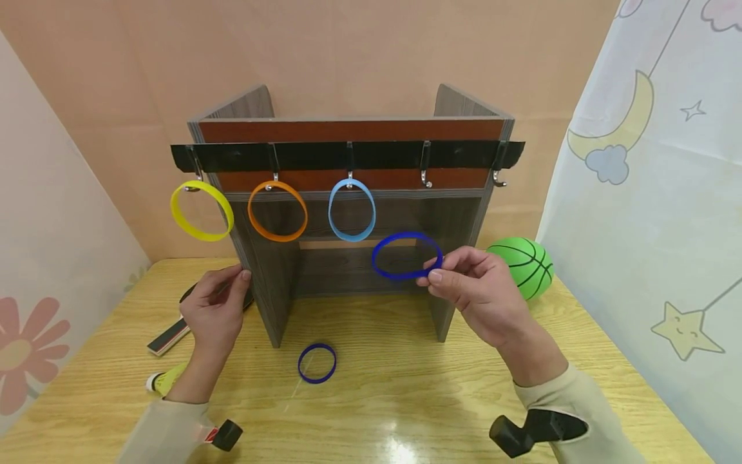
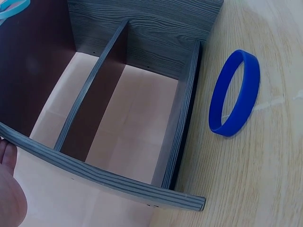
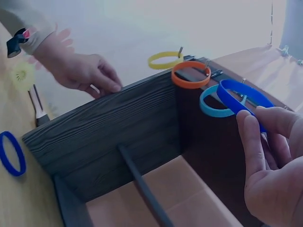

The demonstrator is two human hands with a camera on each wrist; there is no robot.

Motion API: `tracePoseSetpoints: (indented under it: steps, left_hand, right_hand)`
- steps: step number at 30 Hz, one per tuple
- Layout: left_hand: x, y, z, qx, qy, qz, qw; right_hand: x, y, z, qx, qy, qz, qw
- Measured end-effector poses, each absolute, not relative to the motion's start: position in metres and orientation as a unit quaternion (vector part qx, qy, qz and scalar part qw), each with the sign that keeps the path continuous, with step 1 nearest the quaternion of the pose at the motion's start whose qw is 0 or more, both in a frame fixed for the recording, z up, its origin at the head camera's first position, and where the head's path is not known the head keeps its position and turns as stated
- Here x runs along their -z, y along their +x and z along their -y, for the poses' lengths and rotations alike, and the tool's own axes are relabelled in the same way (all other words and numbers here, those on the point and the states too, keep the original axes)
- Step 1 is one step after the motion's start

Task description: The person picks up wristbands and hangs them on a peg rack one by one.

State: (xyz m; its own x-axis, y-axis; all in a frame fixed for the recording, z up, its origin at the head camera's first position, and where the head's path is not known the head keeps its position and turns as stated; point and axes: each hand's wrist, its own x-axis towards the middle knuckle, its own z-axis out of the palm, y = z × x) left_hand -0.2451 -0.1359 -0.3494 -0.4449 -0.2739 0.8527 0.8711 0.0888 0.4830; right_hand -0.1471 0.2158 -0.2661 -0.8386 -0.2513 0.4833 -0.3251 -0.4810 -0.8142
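My right hand pinches a blue silicone wristband between thumb and fingers, in front of the shelf unit and below the bare hooks at right. My left hand rests its fingertips against the front edge of the grey wooden shelf unit's left side panel, from the outside. Yellow, orange and light blue wristbands hang on hooks along a black strip. Another blue wristband lies on the table before the unit.
Two hooks at the right, one a silver hook, hold nothing. A green ball sits right of the unit. On the left lie a paddle and a yellow shuttlecock, partly behind my left arm.
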Motion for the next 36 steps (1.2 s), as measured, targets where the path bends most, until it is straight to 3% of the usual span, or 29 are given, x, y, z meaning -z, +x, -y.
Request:
tracePoseSetpoints:
  steps: [16, 36]
  left_hand:
    - [0.351, -0.245, 0.137, 0.617, -0.256, 0.583, 0.463]
    - [0.347, -0.243, 0.134, 0.632, -0.269, 0.565, 0.457]
  right_hand:
    - [0.238, -0.152, -0.210, -0.856, 0.295, 0.417, 0.072]
    - [0.239, -0.168, -0.203, -0.894, 0.197, 0.386, 0.117]
